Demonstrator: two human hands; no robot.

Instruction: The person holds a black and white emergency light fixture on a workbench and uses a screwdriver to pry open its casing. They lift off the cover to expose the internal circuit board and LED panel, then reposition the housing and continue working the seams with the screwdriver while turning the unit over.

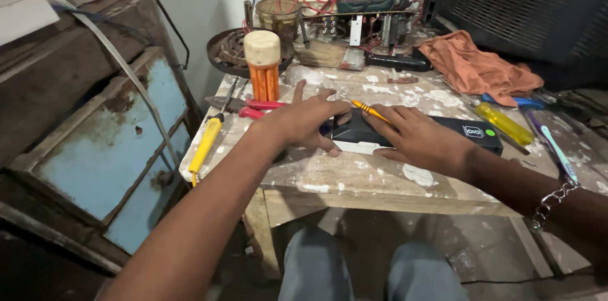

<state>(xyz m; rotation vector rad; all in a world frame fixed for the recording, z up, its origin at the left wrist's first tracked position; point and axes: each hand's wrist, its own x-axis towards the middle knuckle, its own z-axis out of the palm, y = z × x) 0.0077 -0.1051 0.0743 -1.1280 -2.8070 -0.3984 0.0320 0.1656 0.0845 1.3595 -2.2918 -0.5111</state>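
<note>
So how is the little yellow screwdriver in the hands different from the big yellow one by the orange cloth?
The thin yellow-handled screwdriver is slim and held at the fingers of the right hand. The fat clear-yellow-handled screwdriver is thicker and lies untouched on the paint-spattered wooden table. Both have yellow handles.

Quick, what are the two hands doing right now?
Left hand: open, fingers spread, resting on the black box.
Right hand: holding a small yellow screwdriver against the box.

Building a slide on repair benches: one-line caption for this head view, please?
Both hands, left hand and right hand, press a black device on a paint-spattered wooden table.
</note>
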